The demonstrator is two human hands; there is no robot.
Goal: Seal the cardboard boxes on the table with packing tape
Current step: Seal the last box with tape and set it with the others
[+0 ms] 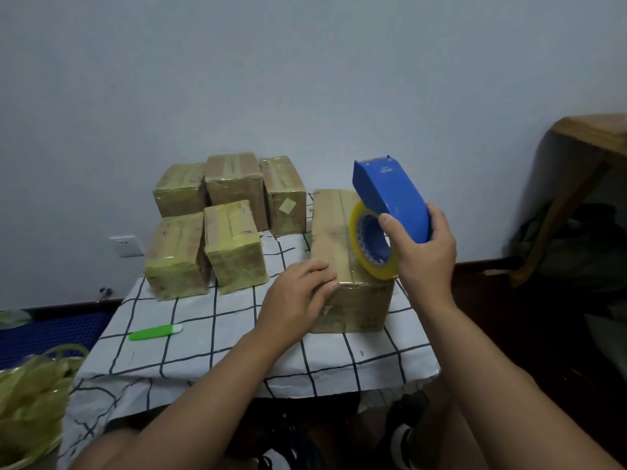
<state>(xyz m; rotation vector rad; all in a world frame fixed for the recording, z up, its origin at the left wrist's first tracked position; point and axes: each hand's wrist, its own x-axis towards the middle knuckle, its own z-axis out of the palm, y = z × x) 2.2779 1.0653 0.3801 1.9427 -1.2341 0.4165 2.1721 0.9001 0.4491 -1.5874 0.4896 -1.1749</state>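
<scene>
A large cardboard box (334, 228) lies on the table (210, 337) at the right, its top seam running away from me. My right hand (424, 245) grips a blue tape dispenser (393, 198) with a yellowish tape roll (368, 262); the roll's lower edge touches the box top near its front edge. My left hand (298, 296) presses flat on the box's near left top corner, fingers straight. Several smaller boxes wrapped in yellowish tape (234, 245) stand grouped at the table's back left.
A green and white utility knife (154, 332) lies on the checked tablecloth at the front left. A pile of used tape (30, 395) sits low at the left. A wooden table (587, 137) stands at the right. A blue crate (47, 334) stands left of the table.
</scene>
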